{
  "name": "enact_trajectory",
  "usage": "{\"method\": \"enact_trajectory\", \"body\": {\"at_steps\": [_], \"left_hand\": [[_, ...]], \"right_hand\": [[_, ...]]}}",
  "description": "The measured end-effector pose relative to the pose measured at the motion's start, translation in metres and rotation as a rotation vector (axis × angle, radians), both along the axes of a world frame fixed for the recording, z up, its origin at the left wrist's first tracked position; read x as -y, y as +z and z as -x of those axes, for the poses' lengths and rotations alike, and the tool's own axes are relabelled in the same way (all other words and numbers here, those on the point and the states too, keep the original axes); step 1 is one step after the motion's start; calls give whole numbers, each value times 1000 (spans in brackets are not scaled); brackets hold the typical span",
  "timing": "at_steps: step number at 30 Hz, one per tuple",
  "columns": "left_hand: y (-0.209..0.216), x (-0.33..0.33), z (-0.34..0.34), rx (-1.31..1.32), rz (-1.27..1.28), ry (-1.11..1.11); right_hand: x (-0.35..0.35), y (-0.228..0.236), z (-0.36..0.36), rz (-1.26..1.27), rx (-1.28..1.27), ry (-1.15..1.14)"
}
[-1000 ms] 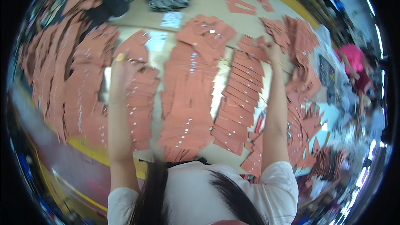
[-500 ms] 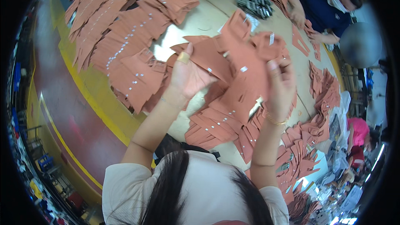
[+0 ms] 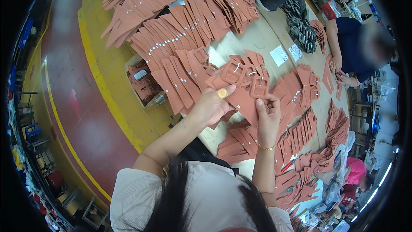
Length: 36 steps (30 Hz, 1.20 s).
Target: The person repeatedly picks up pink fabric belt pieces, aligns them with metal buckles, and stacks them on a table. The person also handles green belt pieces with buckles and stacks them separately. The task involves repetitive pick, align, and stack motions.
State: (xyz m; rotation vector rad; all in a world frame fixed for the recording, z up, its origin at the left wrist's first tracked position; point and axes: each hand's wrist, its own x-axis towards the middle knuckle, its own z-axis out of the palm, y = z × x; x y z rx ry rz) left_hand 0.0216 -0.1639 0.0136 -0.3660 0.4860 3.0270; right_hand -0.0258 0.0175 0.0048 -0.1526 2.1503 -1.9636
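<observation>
Several rust-coloured belt pieces [image 3: 244, 104] with fabric-covered buckles are held over the table, buckle ends pointing away from me. My left hand [image 3: 210, 108], with yellow tape around the thumb, is closed on their left side. My right hand [image 3: 269, 114], a gold bracelet at its wrist, pinches a piece just below its square buckle [image 3: 259, 87]. Another covered buckle [image 3: 233, 73] shows beside it, tilted, with small white stickers on the straps. Under my hands lies a stack of similar pieces [image 3: 238, 144], partly hidden by the held ones.
Fanned rows of rust pieces [image 3: 171, 36] cover the table's far left. An open box [image 3: 143, 83] of pieces stands by the left edge. Dark buckles [image 3: 300, 25] lie beyond two paper sheets [image 3: 279, 56]. More bundles [image 3: 300, 87] are at right, where a co-worker [image 3: 358, 51] handles strips.
My hands have come closer together, and the pieces, spread and blurred before, are now gathered with their buckles side by side. The whole view has swung, shifting the table rightward.
</observation>
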Motion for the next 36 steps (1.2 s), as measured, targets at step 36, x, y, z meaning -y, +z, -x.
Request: {"method": "enact_trajectory", "body": {"at_steps": [36], "left_hand": [[-24,118,20,308,1645,226]], "right_hand": [[43,-76,4,454,739,4]]}}
